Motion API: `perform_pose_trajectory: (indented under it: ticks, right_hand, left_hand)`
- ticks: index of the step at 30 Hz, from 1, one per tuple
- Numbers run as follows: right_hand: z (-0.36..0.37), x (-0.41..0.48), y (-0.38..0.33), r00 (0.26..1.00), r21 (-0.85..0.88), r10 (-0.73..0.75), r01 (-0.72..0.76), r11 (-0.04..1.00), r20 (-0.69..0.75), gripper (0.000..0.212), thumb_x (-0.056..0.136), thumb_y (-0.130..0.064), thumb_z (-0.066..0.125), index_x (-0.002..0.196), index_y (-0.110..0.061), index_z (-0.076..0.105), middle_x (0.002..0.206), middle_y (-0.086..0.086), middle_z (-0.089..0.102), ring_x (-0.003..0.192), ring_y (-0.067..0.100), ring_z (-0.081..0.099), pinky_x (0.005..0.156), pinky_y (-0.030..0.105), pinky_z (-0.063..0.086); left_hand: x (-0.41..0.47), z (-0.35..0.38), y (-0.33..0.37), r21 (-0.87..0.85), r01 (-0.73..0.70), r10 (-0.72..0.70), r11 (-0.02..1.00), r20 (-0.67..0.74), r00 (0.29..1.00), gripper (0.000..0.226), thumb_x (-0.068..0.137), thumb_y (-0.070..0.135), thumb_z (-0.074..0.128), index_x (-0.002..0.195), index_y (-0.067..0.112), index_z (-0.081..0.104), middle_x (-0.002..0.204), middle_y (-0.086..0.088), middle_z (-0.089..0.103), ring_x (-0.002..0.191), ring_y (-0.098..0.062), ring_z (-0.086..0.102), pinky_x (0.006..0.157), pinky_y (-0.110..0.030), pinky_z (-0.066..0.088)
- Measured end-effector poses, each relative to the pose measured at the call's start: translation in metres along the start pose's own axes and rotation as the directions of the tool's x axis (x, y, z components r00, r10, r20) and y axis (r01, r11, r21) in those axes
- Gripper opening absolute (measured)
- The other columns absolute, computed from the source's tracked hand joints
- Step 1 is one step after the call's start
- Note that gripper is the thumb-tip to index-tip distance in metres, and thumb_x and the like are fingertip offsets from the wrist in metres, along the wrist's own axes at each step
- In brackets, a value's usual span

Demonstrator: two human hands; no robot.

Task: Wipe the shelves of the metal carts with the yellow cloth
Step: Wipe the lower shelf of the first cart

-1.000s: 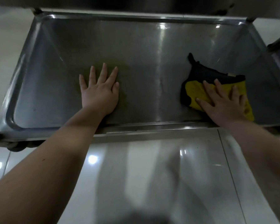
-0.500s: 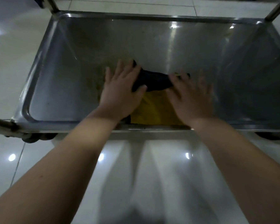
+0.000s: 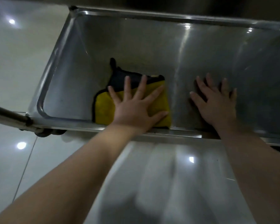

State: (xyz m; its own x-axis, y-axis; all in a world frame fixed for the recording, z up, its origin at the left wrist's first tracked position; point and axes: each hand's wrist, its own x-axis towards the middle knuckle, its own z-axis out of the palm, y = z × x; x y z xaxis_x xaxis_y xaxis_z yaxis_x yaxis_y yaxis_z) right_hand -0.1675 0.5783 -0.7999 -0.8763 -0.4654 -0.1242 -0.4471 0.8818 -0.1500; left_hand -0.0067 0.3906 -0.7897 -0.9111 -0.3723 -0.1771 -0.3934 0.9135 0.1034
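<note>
Now cloth (image 3: 103, 109) under left hand (image 3: 132, 110) alone

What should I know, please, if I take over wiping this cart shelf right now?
Left hand: flat, fingers spread, pressing the yellow cloth onto the metal cart shelf, front-left area.
Right hand: flat on bare shelf, right of the cloth, holding nothing.
Done: cannot tell how much is wiped.
Left: sweep the cloth across the shelf, probably corners too.
</note>
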Motion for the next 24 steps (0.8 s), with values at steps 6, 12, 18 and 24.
perform_pose_trajectory:
  ticks: [6, 12, 18, 24]
  right_hand:
    - [0.004, 0.002, -0.012, 1.0, -0.145, -0.015, 0.014, 0.989, -0.003, 0.07, 0.091, -0.074, 0.021, 0.153, -0.046, 0.007, 0.165, -0.008, 0.001, 0.149, 0.042, -0.002, 0.116, 0.064, -0.001]
    - [0.001, 0.007, -0.012, 0.999, -0.142, -0.005, 0.01, 0.99, 0.033, 0.066, 0.092, -0.069, 0.015, 0.153, -0.047, 0.004, 0.165, -0.009, -0.001, 0.149, 0.039, -0.006, 0.116, 0.063, -0.001]
    - [0.0, 0.01, -0.006, 0.999, -0.102, -0.019, 0.023, 0.994, 0.045, 0.06, 0.099, -0.057, 0.028, 0.153, -0.047, 0.005, 0.165, -0.012, -0.001, 0.15, 0.036, -0.008, 0.117, 0.062, -0.003]
    - [0.002, 0.007, -0.014, 1.0, -0.129, -0.019, 0.021, 0.991, 0.012, 0.062, 0.097, -0.06, 0.023, 0.154, -0.045, 0.004, 0.165, -0.008, 0.001, 0.149, 0.039, -0.006, 0.117, 0.062, -0.003]
  left_hand:
    - [0.008, -0.012, -0.054, -0.063, 0.353, -0.353, 0.933, 0.022, 0.936, 0.082, 0.073, 0.093, 0.013, 0.144, 0.063, -0.013, 0.162, 0.002, -0.023, 0.143, -0.05, -0.022, 0.101, -0.081, -0.01]
    - [0.086, -0.017, 0.043, -0.044, 0.165, -0.163, 0.985, 0.046, 0.985, 0.078, 0.08, 0.087, 0.016, 0.149, 0.056, -0.007, 0.164, -0.005, -0.017, 0.14, -0.058, -0.02, 0.094, -0.083, -0.011]
    - [0.072, -0.011, -0.005, 0.071, -0.011, 0.013, 0.997, -0.027, 1.0, 0.074, 0.081, 0.088, 0.016, 0.146, 0.061, -0.005, 0.165, 0.009, -0.012, 0.149, -0.04, -0.012, 0.106, -0.077, -0.006]
    - [0.063, -0.026, -0.103, -0.057, 0.521, -0.523, 0.852, -0.02, 0.852, 0.077, 0.083, 0.085, 0.02, 0.151, 0.054, 0.004, 0.165, 0.003, -0.009, 0.148, -0.043, -0.011, 0.105, -0.078, -0.007]
